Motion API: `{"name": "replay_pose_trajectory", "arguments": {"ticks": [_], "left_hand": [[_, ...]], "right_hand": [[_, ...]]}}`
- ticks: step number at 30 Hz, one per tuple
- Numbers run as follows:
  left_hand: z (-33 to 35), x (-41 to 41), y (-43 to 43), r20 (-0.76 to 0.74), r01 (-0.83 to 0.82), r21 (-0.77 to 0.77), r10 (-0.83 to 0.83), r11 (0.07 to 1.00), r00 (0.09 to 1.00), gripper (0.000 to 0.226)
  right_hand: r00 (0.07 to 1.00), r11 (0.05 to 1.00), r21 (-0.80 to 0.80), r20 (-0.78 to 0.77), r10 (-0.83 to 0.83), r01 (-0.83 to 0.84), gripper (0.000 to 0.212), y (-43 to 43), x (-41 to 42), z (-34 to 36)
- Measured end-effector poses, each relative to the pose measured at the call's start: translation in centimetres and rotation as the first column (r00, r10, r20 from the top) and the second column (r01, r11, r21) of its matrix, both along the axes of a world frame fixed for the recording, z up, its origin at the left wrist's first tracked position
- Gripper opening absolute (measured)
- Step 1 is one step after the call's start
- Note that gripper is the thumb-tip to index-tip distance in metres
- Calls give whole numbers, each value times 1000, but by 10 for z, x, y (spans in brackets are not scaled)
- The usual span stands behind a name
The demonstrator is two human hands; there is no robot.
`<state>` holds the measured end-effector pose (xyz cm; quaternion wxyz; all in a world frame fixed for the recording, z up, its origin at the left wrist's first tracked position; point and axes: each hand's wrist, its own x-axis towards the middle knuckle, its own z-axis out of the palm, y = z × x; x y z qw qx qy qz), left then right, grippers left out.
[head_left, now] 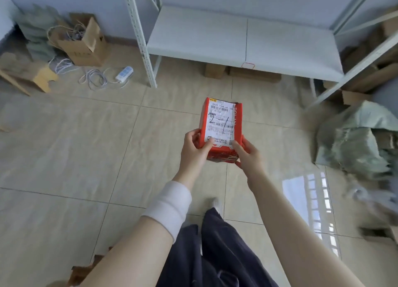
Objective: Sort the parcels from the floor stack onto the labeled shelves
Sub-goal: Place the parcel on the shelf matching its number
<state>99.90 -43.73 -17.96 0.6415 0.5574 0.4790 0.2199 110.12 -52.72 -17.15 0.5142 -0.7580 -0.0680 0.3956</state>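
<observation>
The red parcel (221,127) was held in front of the person, above the tiled floor (64,147) and short of the white shelf (215,39) by the far wall. The left hand (193,151) gripped the parcel's lower left edge, thumb pressed onto the white shipping label (220,121). Its other fingers curled behind the parcel and were hidden. The right hand (251,155) gripped the lower right corner likewise, thumb on the label's corner, fingers mostly out of sight beneath.

The label carried barcodes and handwritten marks, a "2" and a single stroke. The printed text was too small to read. Lettering on the parcel's right side was foreshortened and unreadable.

Brown boxes (254,74) lay under the shelf, partly hidden by its deck. A red-outlined tag (247,65) on the shelf's front edge was illegible. Grey-green sacks (355,140) at the right were blurred and cut by the frame edge. A power strip (124,73) lay at the left, near an open cardboard box (84,45).
</observation>
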Motion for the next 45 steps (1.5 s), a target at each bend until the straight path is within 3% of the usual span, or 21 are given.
{"name": "replay_pose_trajectory", "arguments": {"ticks": [4,13,30,36,45], "left_hand": [[0,64,8,-5,131,-4,-131,991,991,57],[46,223,50,28,256,193,-266,947,964,49],[261,454,211,317,91,613,-350,785,881,50],[327,516,263,387,21,686,-389,727,836,51],[394,597,304,433,-71,753,-411,655,802,54]], "right_hand": [[994,994,31,8,-106,105,40,-3,54,-1],[967,965,154,106,-231,213,50,30,202,46],[833,812,574,398,-384,101,45,191,424,250],[792,719,692,403,-458,64,44,243,483,312],[734,669,743,467,-493,-23,46,283,567,381]]}}
